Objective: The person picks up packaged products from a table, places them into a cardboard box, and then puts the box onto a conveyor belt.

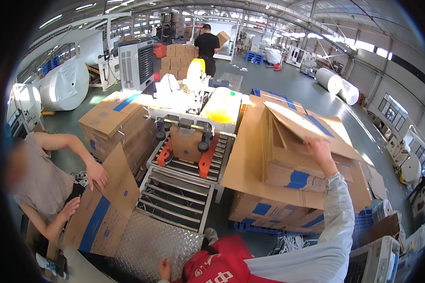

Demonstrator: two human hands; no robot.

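My right hand (pixel 318 150) is closed on the edge of a flat cardboard box (pixel 311 125), the top one of a stack, and that box is tilted up from those below. Under it lie several folded cardboard boxes (pixel 288 162) with blue printed bands. Low in the head view, my left hand (pixel 164 270) hangs over a diamond-patterned metal plate (pixel 148 238), its fingers curled and nothing visible in them. At the left, a co-worker's hands (pixel 97 174) hold a partly opened cardboard box (pixel 106 212) standing on the plate's left side.
A roller conveyor (pixel 174 193) runs from the plate to a sealing machine (pixel 189 127) with a box (pixel 186 144) in it. Stacked flat boxes (pixel 115 115) stand left of it. A blue pallet (pixel 255 228) lies under the right stack. Farther off, another person (pixel 206 47) carries a box.
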